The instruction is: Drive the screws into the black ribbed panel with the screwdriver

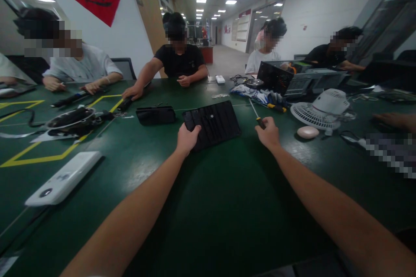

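Observation:
My left hand (pixel 187 139) grips the near left corner of an open black tool case (pixel 222 123), thumb on top. The case is tilted, with its slotted inner side facing me; which tools sit in the slots is too dark to tell. To the right, my right hand (pixel 268 133) is closed round the yellow-and-black handle of a screwdriver (pixel 259 120), its thin metal shaft pointing away and up to the left. The screwdriver is apart from the case. A closed black pouch (pixel 156 115) lies left of the case.
On the green table (pixel 208 207), a white fan (pixel 325 108), a pale mouse (pixel 307 132) and a second screwdriver (pixel 276 107) lie right. Beyond stand crumpled cloth (pixel 256 94) and an open computer case (pixel 276 78). A white device (pixel 65 177) lies left. Several people sit around.

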{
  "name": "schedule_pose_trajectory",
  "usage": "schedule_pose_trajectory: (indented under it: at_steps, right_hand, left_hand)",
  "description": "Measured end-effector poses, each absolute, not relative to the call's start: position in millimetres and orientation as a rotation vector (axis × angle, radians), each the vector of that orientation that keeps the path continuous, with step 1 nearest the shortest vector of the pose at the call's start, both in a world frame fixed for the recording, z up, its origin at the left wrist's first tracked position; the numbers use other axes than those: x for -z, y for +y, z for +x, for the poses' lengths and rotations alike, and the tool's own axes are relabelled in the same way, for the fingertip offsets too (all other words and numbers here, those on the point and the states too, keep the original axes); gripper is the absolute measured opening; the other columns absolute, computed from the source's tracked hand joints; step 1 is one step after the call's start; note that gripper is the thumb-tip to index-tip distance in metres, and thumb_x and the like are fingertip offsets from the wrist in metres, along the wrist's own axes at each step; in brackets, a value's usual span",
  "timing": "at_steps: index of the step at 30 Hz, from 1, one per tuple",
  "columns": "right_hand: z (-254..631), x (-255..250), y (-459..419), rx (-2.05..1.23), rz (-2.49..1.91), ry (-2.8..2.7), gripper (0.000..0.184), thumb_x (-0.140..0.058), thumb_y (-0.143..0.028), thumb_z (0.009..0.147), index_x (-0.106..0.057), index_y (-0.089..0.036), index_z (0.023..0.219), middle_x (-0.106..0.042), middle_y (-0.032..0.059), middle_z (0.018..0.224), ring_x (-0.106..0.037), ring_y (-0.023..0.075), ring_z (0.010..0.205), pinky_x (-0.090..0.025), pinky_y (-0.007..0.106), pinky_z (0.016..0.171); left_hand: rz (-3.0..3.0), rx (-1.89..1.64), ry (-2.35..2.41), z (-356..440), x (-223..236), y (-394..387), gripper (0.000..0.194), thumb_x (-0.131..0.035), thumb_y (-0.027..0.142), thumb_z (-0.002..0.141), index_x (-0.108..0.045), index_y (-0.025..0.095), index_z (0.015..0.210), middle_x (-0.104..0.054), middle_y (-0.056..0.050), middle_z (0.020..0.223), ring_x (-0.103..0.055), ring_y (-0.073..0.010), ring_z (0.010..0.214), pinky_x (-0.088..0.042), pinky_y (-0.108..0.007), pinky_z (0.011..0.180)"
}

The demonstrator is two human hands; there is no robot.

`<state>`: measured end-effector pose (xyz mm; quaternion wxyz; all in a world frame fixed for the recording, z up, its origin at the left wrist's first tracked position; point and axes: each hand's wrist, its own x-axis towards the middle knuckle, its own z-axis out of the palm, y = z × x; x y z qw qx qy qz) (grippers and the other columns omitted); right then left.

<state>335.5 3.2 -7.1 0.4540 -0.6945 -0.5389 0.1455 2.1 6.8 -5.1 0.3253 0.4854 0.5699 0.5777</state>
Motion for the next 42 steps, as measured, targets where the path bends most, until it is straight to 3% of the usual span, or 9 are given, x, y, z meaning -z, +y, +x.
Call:
schedule_pose_trajectory:
  at_steps: [8, 11, 17, 25, 34, 42]
  right_hand:
    - [335, -77, 15, -0.423, -1.485, -1.532, 0.049, -0.068, -0.051, 0.086, -0.076, -0.019, 0.122, -0.079, 0.0096, 0.097, -0.07, 0.0246, 0.072, -0.057, 0.041, 0.069]
    - [332, -125, 10, -0.119, -1.33, -1.867, 0.039, -0.075, -0.044, 0.085, -0.083, -0.022, 0.116, -0.082, 0.0121, 0.108, -0.073, 0.0304, 0.092, -0.057, 0.046, 0.085]
    - [315, -185, -17, 0.016, -1.274, -2.238, 0.025, -0.074, -0.036, 0.085, -0.085, -0.023, 0.103, -0.082, 0.0084, 0.097, -0.074, 0.0288, 0.09, -0.053, 0.041, 0.084]
    - [309, -188, -25, 0.154, -1.318, -2.372, 0.027, -0.073, -0.034, 0.09, -0.087, -0.025, 0.111, -0.083, 0.0084, 0.102, -0.074, 0.0306, 0.09, -0.048, 0.042, 0.079]
    - [311, -187, -21, 0.139, -1.267, -2.436, 0.02, -0.076, -0.026, 0.088, -0.085, -0.028, 0.106, -0.082, 0.0052, 0.093, -0.074, 0.0289, 0.082, -0.047, 0.04, 0.074]
    - [315, -189, -25, 0.134, -1.232, -2.471, 0.021, -0.073, -0.02, 0.085, -0.085, -0.03, 0.099, -0.082, 0.0031, 0.096, -0.075, 0.029, 0.088, -0.05, 0.04, 0.078]
  left_hand:
    - [1.268, -1.503, 1.527, 0, 6, 5, 0.034, -0.081, 0.031, 0.082, -0.075, 0.017, 0.113, -0.081, -0.015, 0.12, -0.076, -0.0337, 0.114, -0.058, -0.052, 0.108]
    - [1.285, -1.5, 1.555, 0, 5, 4, 0.037, -0.08, 0.035, 0.081, -0.075, 0.017, 0.114, -0.081, -0.015, 0.119, -0.076, -0.0334, 0.112, -0.058, -0.051, 0.106]
    - [1.301, -1.471, 1.598, 0, 1, -1, 0.038, -0.081, 0.038, 0.08, -0.075, 0.017, 0.111, -0.081, -0.014, 0.113, -0.076, -0.0319, 0.105, -0.06, -0.049, 0.1]
    - [1.298, -1.459, 1.611, 2, -2, -3, 0.04, -0.08, 0.037, 0.08, -0.074, 0.017, 0.114, -0.08, -0.013, 0.114, -0.076, -0.031, 0.104, -0.06, -0.048, 0.099]
    - [1.315, -1.445, 1.633, 2, -2, -3, 0.04, -0.079, 0.039, 0.08, -0.074, 0.016, 0.112, -0.08, -0.013, 0.111, -0.076, -0.0315, 0.104, -0.06, -0.047, 0.096]
    - [1.33, -1.45, 1.632, 3, -1, 0, 0.039, -0.078, 0.042, 0.079, -0.073, 0.017, 0.108, -0.079, -0.011, 0.107, -0.075, -0.0309, 0.101, -0.059, -0.047, 0.095]
